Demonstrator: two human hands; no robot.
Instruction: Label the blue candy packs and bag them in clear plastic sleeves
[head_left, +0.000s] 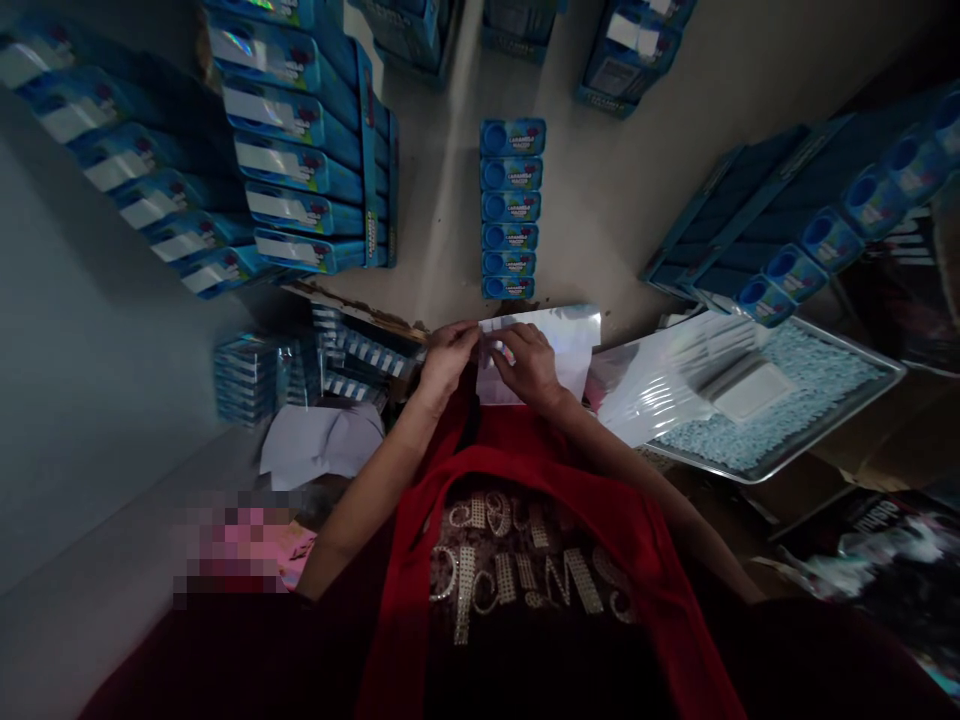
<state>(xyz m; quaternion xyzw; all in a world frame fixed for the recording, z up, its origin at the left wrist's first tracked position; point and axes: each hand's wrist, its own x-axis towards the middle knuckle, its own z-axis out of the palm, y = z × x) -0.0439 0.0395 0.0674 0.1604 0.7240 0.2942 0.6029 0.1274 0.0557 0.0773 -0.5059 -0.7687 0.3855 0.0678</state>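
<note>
Six blue boxes [512, 208] lie in a column on the floor, one metal tray [862, 405] holds pale pieces, one shiny sheet [564, 340] and two hands [487, 365] show.

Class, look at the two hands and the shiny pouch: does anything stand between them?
Nothing visible. Both the left hand and the right hand already touch the pouch at its near edge.

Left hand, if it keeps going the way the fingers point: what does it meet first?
The left hand points toward the right hand across the clear plastic bag both pinch; it likely meets that hand's fingers first.
</note>
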